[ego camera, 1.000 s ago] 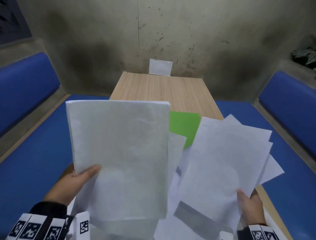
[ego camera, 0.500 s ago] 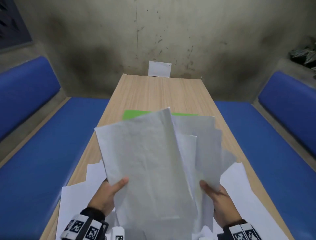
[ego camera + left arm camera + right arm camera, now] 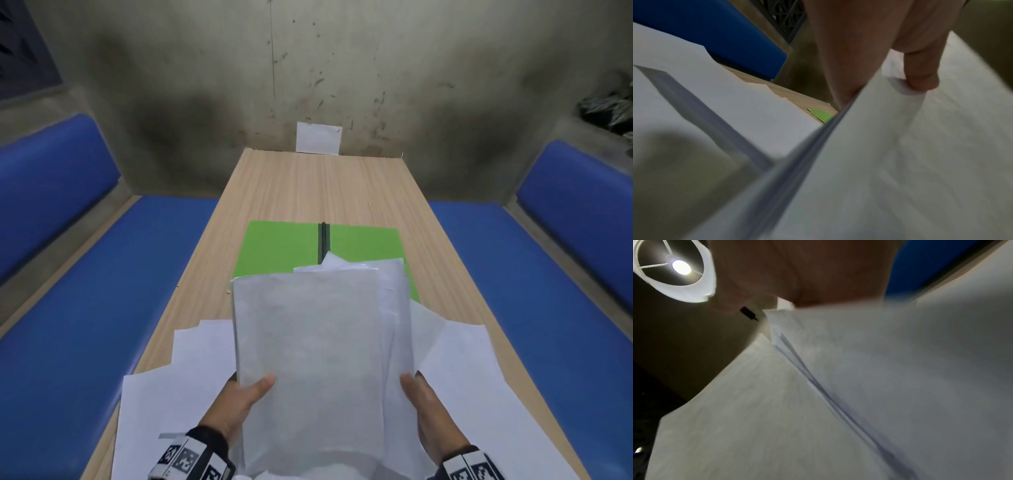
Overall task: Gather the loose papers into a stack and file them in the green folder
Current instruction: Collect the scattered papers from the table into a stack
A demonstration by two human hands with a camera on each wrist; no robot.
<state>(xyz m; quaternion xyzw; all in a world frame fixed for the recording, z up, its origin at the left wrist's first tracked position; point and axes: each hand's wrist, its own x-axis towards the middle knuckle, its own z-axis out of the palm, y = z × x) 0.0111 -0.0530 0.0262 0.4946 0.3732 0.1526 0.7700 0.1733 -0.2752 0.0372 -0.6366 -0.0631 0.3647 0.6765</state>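
A stack of white papers [image 3: 308,359] is held upright-tilted over the table, its right edge uneven with sheets sticking out. My left hand [image 3: 245,397] grips its lower left edge, thumb on the front sheet. My right hand [image 3: 419,401] grips the lower right edge. The green folder [image 3: 281,253] lies open on the table beyond the stack, its dark spine [image 3: 323,241] in the middle; the stack hides its near part. In the left wrist view the thumb [image 3: 920,71] presses on the stack [image 3: 900,162]. The right wrist view shows the paper stack [image 3: 838,386] close up.
Loose white sheets [image 3: 496,394] lie spread on the near end of the wooden table [image 3: 308,185], on both sides of the stack. Blue benches [image 3: 68,325] flank the table. A white card [image 3: 318,137] leans on the wall at the far end.
The two separate bundles, one in each hand, have come together into one stack held by both hands. The stack has lowered and squared up, uncovering the open folder.
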